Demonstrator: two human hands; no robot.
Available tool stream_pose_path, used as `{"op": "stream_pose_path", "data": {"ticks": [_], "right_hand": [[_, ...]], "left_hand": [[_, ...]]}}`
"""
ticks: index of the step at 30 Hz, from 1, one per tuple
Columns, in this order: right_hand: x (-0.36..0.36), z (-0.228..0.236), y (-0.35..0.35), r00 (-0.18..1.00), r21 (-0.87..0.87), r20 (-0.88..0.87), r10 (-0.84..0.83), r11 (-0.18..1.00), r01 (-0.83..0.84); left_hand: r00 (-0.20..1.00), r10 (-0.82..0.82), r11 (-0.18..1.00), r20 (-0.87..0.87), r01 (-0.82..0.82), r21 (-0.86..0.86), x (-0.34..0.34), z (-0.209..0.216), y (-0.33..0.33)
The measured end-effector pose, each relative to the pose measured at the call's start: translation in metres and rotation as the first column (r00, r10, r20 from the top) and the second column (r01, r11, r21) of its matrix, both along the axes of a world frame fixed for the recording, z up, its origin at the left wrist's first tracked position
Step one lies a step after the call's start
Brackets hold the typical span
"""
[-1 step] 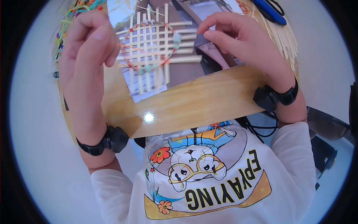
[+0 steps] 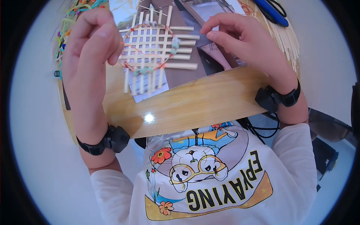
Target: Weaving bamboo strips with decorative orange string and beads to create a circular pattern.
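A woven lattice of pale bamboo strips [image 2: 153, 48] hangs above the table, tied round with red thread and bearing pale green and white beads or knots. My left hand [image 2: 93, 41] is closed on its left edge, the fingers curled; the grip point is partly hidden by the fingers. My right hand [image 2: 234, 35] is beside the lattice's right strip ends, thumb and forefinger close together in a pinch. Whatever thin thing lies between those fingertips, if anything, is too small to make out. Red thread strands cross the lattice.
Printed picture sheets [image 2: 180, 77] cover part of the wooden table [image 2: 198, 99]. Colourful cords and beads [image 2: 71, 18] lie at the far left. Blue-handled scissors or pliers [image 2: 275, 13] and loose bamboo strips [image 2: 290, 48] are at the far right. Black bands sit on both wrists.
The lattice has tilted slightly, its right strip ends sitting lower, and it looks sharper. My right hand has shifted a little to the right; my left hand keeps its hold.
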State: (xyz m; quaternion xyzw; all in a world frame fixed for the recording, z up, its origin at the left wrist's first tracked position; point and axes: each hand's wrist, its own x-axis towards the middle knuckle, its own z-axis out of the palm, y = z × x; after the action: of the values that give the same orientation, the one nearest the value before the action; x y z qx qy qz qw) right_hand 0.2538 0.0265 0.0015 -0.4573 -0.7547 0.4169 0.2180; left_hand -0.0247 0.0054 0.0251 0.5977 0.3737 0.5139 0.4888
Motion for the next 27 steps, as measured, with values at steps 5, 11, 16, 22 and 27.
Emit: {"op": "stream_pose_path", "data": {"ticks": [5,11,16,22,27], "right_hand": [[-0.008,-0.005,0.006,0.998,0.347,-0.030,0.064,0.937,-0.050],[-0.046,-0.011,0.004,0.950,0.640,0.146,0.277,0.706,-0.305],[-0.060,-0.027,0.008,0.936,0.646,0.171,0.309,0.682,-0.343],[-0.049,-0.021,0.008,0.945,0.634,0.250,0.209,0.702,-0.324],[-0.045,-0.014,0.002,0.950,0.621,0.280,0.135,0.729,-0.287]], "left_hand": [[0.999,-0.008,1.000,-0.033,0.008,0.006,-0.008,-0.002,0.003],[0.997,0.075,0.997,-0.003,-0.075,-0.031,-0.005,0.002,-0.001],[0.999,0.032,0.999,-0.007,-0.032,0.000,-0.004,0.002,0.004],[1.000,0.015,1.000,0.014,-0.015,-0.014,-0.010,0.003,0.007],[1.000,-0.022,1.000,0.020,0.023,-0.008,-0.015,-0.001,0.008]]}}
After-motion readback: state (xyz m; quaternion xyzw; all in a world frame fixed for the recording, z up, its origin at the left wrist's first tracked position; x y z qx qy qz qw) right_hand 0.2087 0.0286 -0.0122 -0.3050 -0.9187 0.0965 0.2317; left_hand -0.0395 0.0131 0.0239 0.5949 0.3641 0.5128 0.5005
